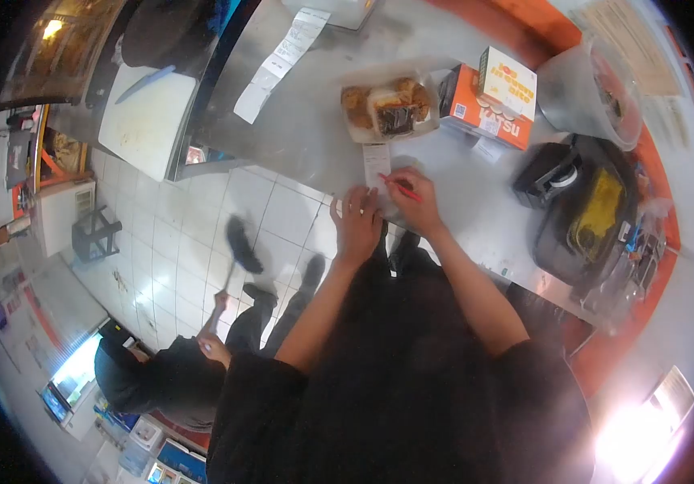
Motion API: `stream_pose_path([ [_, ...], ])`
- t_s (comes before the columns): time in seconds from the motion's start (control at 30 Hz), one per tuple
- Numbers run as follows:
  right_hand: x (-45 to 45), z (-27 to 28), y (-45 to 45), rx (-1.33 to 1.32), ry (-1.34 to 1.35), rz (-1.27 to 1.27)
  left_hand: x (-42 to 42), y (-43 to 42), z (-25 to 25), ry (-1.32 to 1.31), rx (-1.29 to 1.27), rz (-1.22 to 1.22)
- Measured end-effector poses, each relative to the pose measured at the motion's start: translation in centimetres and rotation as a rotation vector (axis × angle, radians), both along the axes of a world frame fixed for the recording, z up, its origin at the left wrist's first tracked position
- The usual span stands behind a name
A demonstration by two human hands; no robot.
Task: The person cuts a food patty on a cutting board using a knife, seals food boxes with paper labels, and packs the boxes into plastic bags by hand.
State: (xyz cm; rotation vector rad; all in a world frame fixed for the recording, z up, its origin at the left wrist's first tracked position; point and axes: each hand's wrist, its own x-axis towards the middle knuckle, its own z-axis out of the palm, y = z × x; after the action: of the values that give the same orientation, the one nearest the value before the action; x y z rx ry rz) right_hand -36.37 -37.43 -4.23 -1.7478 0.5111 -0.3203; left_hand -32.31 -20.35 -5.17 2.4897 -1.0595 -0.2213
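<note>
Inspector A: Left of you, another person (165, 379) holds a long-handled brush (244, 244) over the floor. On your bench (303, 133), a long paper strip (282, 64) lies apart from your hands.

Inspector B: Your left hand (356, 222) is open, fingers extended at the bench edge, grasping nothing. Its fingertips are by the near end of a paper slip (375, 157); whether they press on it cannot be told.

Inspector A: That slip lies just below the food container (355, 135), which you have uncovered, with browned pieces and a dark packet inside.

Inspector B: Your right hand (422, 211) is closed around a red pen (407, 193), its tip at the slip. I judge your marking to be under way; how much is written, and how much is left, cannot be read.

Inspector A: To the right, your orange box (458, 98) appears closed, a white carton (508, 81) on it. Beyond are a clear tub (561, 89) and a tape dispenser (537, 181), neither touched by you.
</note>
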Motion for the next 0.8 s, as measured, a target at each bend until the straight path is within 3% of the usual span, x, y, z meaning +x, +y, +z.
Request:
stream_pose_path([
  [0.33,-1.2,-0.2,-0.1,0.019,-0.005,0.046,0.4,0.4,0.1,0.020,0.053,-0.033],
  [0.4,-1.8,-0.6,-0.8,-0.312,-0.056,-0.039,1.2,0.8,0.1,0.098,0.012,-0.025],
  [0.47,-2.1,0.4,-1.1,-0.461,-0.010,-0.029,3.0,0.7,0.8,0.177,-0.033,-0.026],
  [0.5,-2.2,1.0,-1.5,-0.603,0.044,-0.017,4.7,0.1,1.3,0.175,-0.176,0.121],
  [0.53,-2.1,1.9,-2.1,-0.613,0.042,-0.020,6.6,-0.9,2.5,0.175,-0.320,0.271],
  [0.6,-1.6,4.5,-3.9,-0.557,0.202,0.076,11.1,-4.0,6.7,-0.044,-0.486,0.303],
  [0.7,4.6,11.3,-6.4,-0.714,-0.039,-0.059,17.2,-8.3,11.0,-0.265,-0.576,0.196],
  [0.77,9.1,12.9,-9.2,-0.913,-0.095,-0.081,20.0,-9.5,11.3,0.041,-0.521,-0.072],
  [0.8,10.7,12.7,-10.3,-0.913,-0.097,-0.084,20.7,-9.2,10.9,0.039,-0.521,-0.074],
])
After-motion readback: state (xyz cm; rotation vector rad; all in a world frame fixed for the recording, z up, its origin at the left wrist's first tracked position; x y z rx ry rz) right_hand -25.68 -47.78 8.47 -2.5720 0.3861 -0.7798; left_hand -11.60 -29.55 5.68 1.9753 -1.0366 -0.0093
